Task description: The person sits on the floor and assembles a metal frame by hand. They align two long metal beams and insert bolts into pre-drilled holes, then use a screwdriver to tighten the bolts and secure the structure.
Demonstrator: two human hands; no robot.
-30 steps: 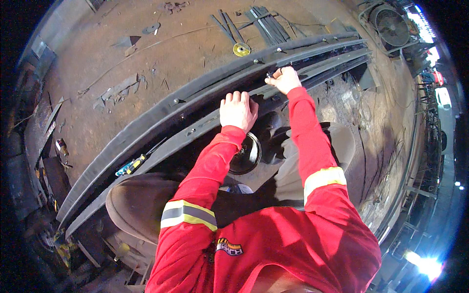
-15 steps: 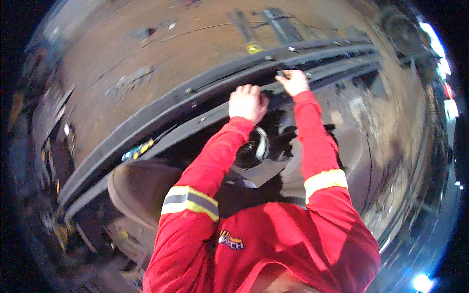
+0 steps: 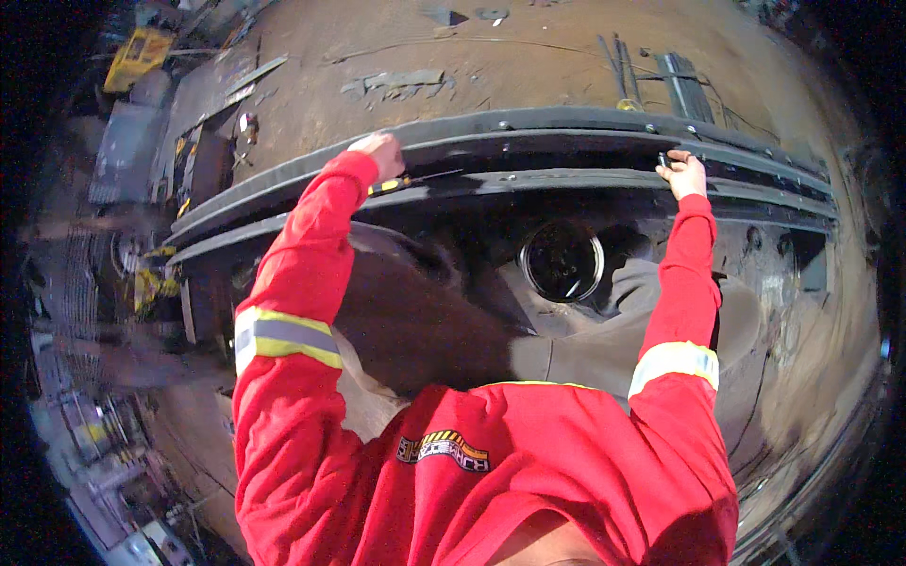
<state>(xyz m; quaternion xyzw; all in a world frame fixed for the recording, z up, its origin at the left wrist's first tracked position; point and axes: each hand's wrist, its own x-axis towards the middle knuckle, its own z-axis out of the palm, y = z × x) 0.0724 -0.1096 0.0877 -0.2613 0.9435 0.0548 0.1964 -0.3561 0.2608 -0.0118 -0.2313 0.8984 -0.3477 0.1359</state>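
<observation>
One small dark piece [image 3: 663, 160] pinched in right hand [image 3: 671, 160]; a loose pinch could drop it between the long strips [image 3: 576, 118] alongside. Left hand [image 3: 380, 153] by screwdriver [image 3: 385, 188], grip unclear.

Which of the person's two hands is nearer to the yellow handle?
The left hand: it is close to the yellow handle, whereas the right hand is farther right along the dark bars, pinching a small dark piece.

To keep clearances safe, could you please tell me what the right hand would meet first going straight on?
The right hand would probably meet the far curved metal strip first, though depth is unclear.
</observation>
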